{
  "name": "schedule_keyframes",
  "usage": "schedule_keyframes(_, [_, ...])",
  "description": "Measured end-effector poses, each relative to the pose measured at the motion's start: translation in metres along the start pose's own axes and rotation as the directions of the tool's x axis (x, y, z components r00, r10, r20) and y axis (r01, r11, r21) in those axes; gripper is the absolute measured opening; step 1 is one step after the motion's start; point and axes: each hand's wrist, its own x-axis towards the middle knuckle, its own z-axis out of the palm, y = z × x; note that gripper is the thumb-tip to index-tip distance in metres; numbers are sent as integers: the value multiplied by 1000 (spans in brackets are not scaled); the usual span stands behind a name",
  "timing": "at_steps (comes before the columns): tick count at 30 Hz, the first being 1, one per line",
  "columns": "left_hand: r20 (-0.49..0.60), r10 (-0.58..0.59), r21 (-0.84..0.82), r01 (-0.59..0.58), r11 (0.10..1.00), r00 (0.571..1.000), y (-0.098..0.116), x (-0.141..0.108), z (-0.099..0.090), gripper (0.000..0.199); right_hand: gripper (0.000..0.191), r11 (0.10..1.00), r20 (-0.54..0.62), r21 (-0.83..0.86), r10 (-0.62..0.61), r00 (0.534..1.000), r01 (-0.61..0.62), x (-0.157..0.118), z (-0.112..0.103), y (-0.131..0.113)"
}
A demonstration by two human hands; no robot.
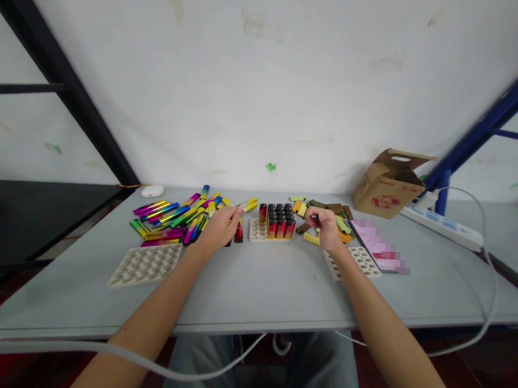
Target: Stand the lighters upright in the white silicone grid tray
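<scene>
My left hand (221, 225) is closed in a pinch beside a heap of shiny coloured tubes (179, 216); whether it grips anything is hard to see. Yellow pieces (250, 204) show just past its fingertips. A red lighter (239, 232) is next to that hand. In the middle, a white holed tray (257, 237) holds several upright red-and-yellow lighters (281, 227) with black tops, mostly at its right side. My right hand (329, 229) is closed around a lighter, whose black end (315, 218) shows by the thumb. Yellow, green and brown pieces (312, 239) lie around this hand.
A white tray (146, 265) lies at left and another holed tray (362, 262) under my right forearm. Beyond are a pink sheet (375, 243), an open cardboard box (385, 186) and a power strip (446, 227). A white case (152, 191) sits back left. A cable (146, 363) crosses in front.
</scene>
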Motion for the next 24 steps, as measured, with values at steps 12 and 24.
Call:
schedule_keyframes(12, [-59,8,-4,-8,1000,998,2,0,-1,48,44,907,-4,349,253,967,-236,7,6,5])
schedule_keyframes(24, [-325,178,-62,-209,976,929,18,-5,-3,28,32,901,-89,385,252,964,-200,9,7,-5])
